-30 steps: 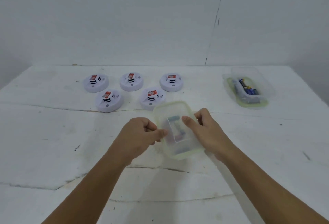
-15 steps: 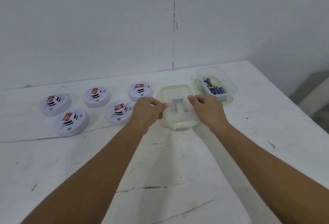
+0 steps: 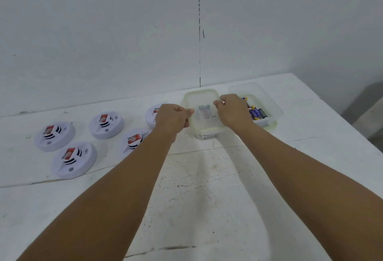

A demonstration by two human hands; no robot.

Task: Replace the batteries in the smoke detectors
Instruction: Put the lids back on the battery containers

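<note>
A clear plastic container with a greenish lid (image 3: 202,100) sits on the white table (image 3: 207,188), far from me. My left hand (image 3: 173,118) grips its left edge and my right hand (image 3: 235,110) grips its right edge. Something small and pale shows through the lid. Right beside it stands an open clear box (image 3: 269,105) with blue batteries (image 3: 257,112) inside, partly hidden by my right hand. Several white round smoke detectors lie to the left, each with a red-labelled battery on top, such as the nearest one (image 3: 73,160) and one half hidden by my left arm (image 3: 132,142).
A grey wall (image 3: 124,32) rises directly behind the table. The table's right edge (image 3: 335,115) drops off near the open box. Cracks run across the tabletop.
Both hands have carried the lidded container away from me, to the far side of the table beside the open battery box. My view has turned to the right.
</note>
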